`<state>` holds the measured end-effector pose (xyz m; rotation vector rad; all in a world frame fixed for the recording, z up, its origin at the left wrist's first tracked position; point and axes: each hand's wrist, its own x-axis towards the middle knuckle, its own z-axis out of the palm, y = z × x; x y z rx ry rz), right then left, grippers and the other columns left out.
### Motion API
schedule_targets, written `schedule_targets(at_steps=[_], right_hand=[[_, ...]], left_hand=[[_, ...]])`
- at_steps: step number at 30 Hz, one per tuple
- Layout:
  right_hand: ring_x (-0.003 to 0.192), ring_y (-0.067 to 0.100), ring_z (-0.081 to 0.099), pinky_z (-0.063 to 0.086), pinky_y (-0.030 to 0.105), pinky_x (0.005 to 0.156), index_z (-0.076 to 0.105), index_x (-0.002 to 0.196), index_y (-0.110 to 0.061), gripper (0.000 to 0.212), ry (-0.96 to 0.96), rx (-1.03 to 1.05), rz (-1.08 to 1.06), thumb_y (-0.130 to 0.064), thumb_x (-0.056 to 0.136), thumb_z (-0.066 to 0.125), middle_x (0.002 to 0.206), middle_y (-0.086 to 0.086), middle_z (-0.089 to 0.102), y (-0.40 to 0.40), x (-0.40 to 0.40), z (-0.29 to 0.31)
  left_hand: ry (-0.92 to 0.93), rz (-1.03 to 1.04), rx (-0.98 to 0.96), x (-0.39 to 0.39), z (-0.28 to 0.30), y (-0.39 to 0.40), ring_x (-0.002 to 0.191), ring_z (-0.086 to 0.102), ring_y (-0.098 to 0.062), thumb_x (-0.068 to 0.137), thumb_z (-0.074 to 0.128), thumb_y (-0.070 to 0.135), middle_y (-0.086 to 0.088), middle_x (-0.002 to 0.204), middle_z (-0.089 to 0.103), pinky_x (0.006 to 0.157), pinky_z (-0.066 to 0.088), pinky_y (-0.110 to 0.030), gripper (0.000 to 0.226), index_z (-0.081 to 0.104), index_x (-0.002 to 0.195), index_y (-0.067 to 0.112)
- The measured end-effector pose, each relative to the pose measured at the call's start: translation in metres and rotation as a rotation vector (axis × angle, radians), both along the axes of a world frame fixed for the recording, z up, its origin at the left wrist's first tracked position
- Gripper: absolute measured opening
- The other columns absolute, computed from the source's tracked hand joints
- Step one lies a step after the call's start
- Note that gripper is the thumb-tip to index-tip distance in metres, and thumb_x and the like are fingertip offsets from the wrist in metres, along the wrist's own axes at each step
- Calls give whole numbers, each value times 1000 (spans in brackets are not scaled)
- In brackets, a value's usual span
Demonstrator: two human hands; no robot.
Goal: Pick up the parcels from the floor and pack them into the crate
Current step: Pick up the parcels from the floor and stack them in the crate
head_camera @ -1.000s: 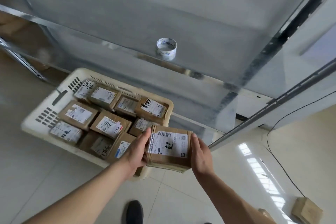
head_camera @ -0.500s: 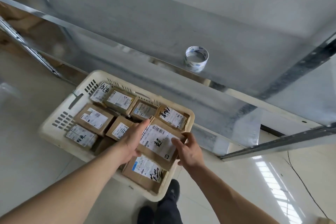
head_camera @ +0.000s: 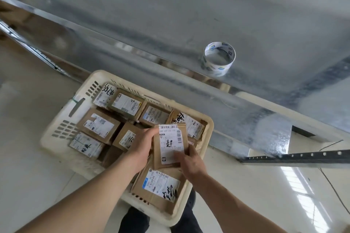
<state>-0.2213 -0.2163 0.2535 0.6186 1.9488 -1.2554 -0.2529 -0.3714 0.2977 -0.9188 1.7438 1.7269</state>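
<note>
Parcel in hand: flat brown cardboard parcel with a white shipping label and a handwritten black character [head_camera: 171, 146], lower centre of the frame, above the right end of the crate, tilted with its label up toward the camera.
Crate: cream perforated plastic crate [head_camera: 62, 134], centre-left of the frame, on the pale tiled floor [head_camera: 30, 185], tucked against the edge of the galvanised metal table [head_camera: 170, 24].
Contents: brown labelled boxes [head_camera: 98, 125] packed close together, labels up; one large labelled box [head_camera: 161, 185] directly below the held parcel.
Left hand [head_camera: 141, 145]: fingers curled round the parcel's left edge, gripping it; thumb position hidden.
Right hand [head_camera: 189, 161]: fingers bent over the parcel's lower right corner, resting partly on the label; blurred, so firm pinch or light steadying cannot be told.
Parcel relative to fingers: clamped between the two hands, upper half clear of both.
Likely reason for hold: two-sided grip suits steering a flat parcel down into the little room left at the crate's right end.
Likely reason for packing: labels up and boxes snug, probably for space and legibility.
Elsewhere: white printed roll of tape [head_camera: 219, 58] upright on the table, upper right, well apart from the crate.
</note>
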Motion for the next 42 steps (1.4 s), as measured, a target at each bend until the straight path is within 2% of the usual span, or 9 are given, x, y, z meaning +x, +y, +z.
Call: schedule_targets(at_steps=[4, 8, 15, 23, 28, 31, 33, 37, 42], right_hand=[[94, 19, 68, 58, 38, 84, 61, 117, -24, 45, -43, 31, -109, -50, 81, 58, 106, -2, 72, -7, -3, -9], [95, 24, 68, 51, 29, 69, 65, 114, -15, 36, -31, 92, -217, -40, 88, 61, 107, 5, 73, -12, -3, -22], [87, 24, 66, 50, 32, 72, 64, 99, -16, 22, 31, 236, -232, -36, 94, 59, 93, 3, 71, -22, -2, -41], [89, 26, 64, 52, 36, 76, 62, 102, -16, 22, 69, 332, -247, -35, 101, 51, 99, 6, 70, -17, 5, -54], [79, 27, 54, 39, 34, 69, 42, 134, -25, 33, 128, 388, -270, -27, 102, 45, 103, 9, 66, -14, 2, -54], [76, 23, 55, 40, 34, 67, 22, 147, -48, 53, 205, 462, -138, -25, 103, 41, 99, 3, 55, -13, 1, -56], [79, 23, 56, 44, 34, 68, 21, 146, -55, 55, 200, 479, -92, -26, 103, 41, 99, 3, 53, -10, -1, -59], [84, 19, 57, 46, 32, 69, 23, 149, -54, 56, 198, 474, -23, -36, 102, 48, 105, 0, 54, 2, 2, -61], [88, 18, 57, 47, 30, 70, 26, 152, -50, 61, 182, 482, 2, -39, 99, 54, 111, -1, 55, 5, -7, -68]], left_hand=[[-74, -25, 48, -9, -25, 0, 80, 67, -20, 98, 48, 39, -4, 88, 77, 73, 44, -33, 35, 75, 84, 21], [-102, -152, 90, -15, -48, -2, 107, 64, -24, 88, 51, 48, 1, 105, 75, 97, 44, -44, 31, 73, 103, 32], [-110, -292, 101, -26, -84, -16, 129, 50, -25, 57, 61, 71, 0, 138, 59, 111, 31, -56, 92, 50, 140, 34], [-132, -441, 120, -34, -71, -3, 128, 48, -20, 78, 53, 60, 1, 141, 56, 104, 35, -45, 73, 44, 145, 32], [-142, -518, 125, -40, -80, 11, 143, 30, -23, 97, 46, 44, 9, 152, 37, 112, 21, -44, 63, 23, 155, 30], [-140, -575, 107, -40, -91, 14, 138, 38, -22, 77, 52, 56, 8, 151, 44, 105, 27, -43, 75, 37, 149, 37], [-111, -603, 65, -36, -106, 11, 131, 46, -21, 80, 51, 48, 6, 144, 53, 110, 32, -48, 63, 44, 142, 42], [-89, -672, -86, -35, -113, 7, 122, 55, -22, 100, 42, 20, 2, 137, 59, 108, 43, -46, 53, 33, 150, 35], [-71, -694, -195, -44, -124, 12, 125, 53, -25, 104, 42, 26, 4, 139, 55, 101, 45, -34, 46, 36, 150, 34]])
